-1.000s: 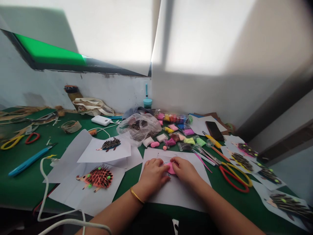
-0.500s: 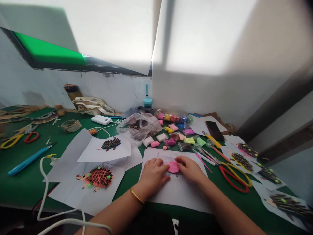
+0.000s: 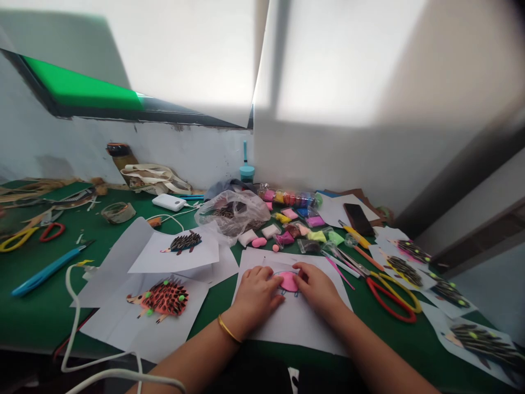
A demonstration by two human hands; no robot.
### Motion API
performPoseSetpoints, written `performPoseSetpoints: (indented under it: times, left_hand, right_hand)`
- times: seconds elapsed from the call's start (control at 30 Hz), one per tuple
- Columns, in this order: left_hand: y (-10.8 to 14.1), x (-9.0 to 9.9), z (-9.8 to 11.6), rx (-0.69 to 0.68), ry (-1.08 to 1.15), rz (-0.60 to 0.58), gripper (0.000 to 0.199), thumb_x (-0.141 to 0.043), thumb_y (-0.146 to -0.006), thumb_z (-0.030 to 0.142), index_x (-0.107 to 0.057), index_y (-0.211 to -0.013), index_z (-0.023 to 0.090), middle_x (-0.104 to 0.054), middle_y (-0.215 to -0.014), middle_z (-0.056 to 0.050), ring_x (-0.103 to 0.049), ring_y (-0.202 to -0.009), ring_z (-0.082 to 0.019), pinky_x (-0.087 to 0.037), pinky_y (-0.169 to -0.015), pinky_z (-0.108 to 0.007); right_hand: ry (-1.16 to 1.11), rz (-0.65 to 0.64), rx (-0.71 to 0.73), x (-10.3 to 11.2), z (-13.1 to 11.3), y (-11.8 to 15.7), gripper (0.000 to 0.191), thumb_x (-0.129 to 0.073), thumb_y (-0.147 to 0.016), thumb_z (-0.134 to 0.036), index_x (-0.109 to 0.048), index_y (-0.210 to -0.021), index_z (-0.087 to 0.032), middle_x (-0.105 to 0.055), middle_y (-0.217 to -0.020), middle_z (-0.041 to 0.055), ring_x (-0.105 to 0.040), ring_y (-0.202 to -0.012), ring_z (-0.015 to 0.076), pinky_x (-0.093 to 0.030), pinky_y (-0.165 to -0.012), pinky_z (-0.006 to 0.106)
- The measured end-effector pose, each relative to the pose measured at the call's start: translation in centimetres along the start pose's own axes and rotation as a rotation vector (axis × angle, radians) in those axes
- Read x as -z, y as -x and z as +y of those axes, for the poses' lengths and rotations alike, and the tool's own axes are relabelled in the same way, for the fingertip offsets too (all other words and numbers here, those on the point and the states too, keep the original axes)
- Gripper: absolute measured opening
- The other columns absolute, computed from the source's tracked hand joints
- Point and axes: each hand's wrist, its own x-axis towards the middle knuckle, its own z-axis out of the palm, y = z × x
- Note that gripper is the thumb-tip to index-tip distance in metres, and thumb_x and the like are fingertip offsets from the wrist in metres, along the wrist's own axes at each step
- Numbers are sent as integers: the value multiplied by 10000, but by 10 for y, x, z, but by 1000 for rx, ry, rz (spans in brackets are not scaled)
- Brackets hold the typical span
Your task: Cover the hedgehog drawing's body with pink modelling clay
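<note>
A flat pink clay piece lies on a white sheet over a blue pen outline, with small drawn legs showing below it. My left hand, with a gold bangle at the wrist, rests on the sheet, its fingers spread and its thumb and index at the clay's left edge. At the right edge, the curled fingers and thumb of my right hand press on the clay. A pink clay lump and a small ball sit just beyond the sheet.
Clay packets and a plastic bag lie behind the sheet. Red and yellow scissors are at the right, near hedgehog pictures. At the left are more pictures, a white cable and a blue cutter.
The view has shifted very slightly. Both hands stay at the clay's edges, with only slight finger movement; the clay looks nearly the same.
</note>
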Motion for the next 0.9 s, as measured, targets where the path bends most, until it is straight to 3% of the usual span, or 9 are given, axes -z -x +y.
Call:
performPoseSetpoints:
  times: [0.17, 0.27, 0.37, 0.53, 0.9]
  left_hand:
    - [0, -1, -1, -14, -2, 6, 400, -702, -805, 376, -585, -1184, 334, -554, -1153, -42, -486, -1105, -273, -377, -948, -426]
    - [0, -1, -1, -18, -7, 13, 395, -703, -803, 373, -585, -1177, 333, -555, -1149, -40, -489, -1100, -273, -381, -942, -427]
    - [0, -1, 0, -12, -7, 15, 388, -704, -801, 373, -590, -1169, 332, -549, -1159, -42, -488, -1103, -271, -376, -954, -424]
    - [0, 0, 0, -12, -9, 12, 373, -702, -801, 371, -594, -1155, 330, -550, -1136, -40, -491, -1095, -271, -378, -954, -428]
    - [1, -1, -1, -17, -3, 20, 400, -705, -799, 371, -585, -1178, 332, -549, -1162, -41, -484, -1099, -273, -381, -946, -426]
  right_hand:
    - [-7, 12, -17, 0, 3, -1, 314, -482, -870, -302, -643, -1123, -210, -676, -875, 32, -611, -852, 207, -433, -740, 296]
    - [-21, 12, 26, 1, 5, 1, 334, -468, -878, -295, -644, -1144, -195, -680, -953, 55, -604, -918, 212, -436, -811, 306]
    - [0, 6, 85, 1, 3, 2, 350, -532, -839, -289, -647, -1154, -190, -669, -912, 49, -587, -918, 219, -435, -841, 321]
    - [-89, 45, 66, -5, 1, 1, 428, -500, -830, -232, -579, -1250, -217, -616, -884, 20, -582, -833, 185, -468, -780, 301]
    - [-34, 67, 146, -3, 6, 3, 312, -470, -887, -216, -659, -1136, -213, -595, -1045, 65, -582, -934, 191, -461, -856, 310]
